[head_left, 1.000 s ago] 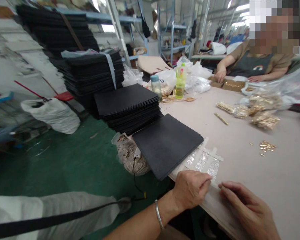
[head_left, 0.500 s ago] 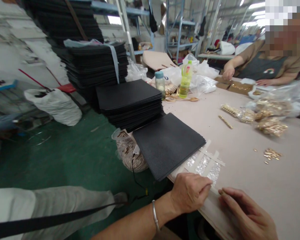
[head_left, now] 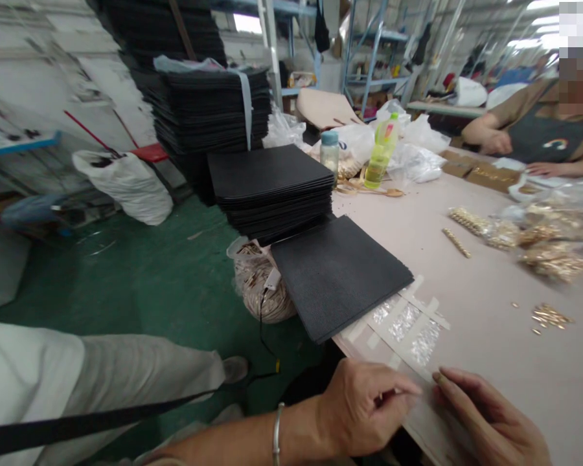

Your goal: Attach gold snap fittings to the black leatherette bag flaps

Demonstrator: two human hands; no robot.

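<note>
Tape (head_left: 420,318) in pale strips lies across shiny clear film (head_left: 425,343) on the table (head_left: 480,336), close to its edge and just ahead of your hands. Your left hand (head_left: 369,408) is curled near the edge; whether something is pinched inside, I cannot tell. Your right hand (head_left: 490,414) has thumb and forefinger close together, near the film; a small thing may be between them, but this also I cannot tell. Beside the film, the black sheets (head_left: 342,278) reach past the table edge, so a push from your left hand could, I judge, make them slide toward the bag of strands (head_left: 257,291) below. If one strip's end lifts, a finger may catch on it. Farther right, the loose gold pieces (head_left: 550,317) could scatter, should your right hand sweep into them.
</note>
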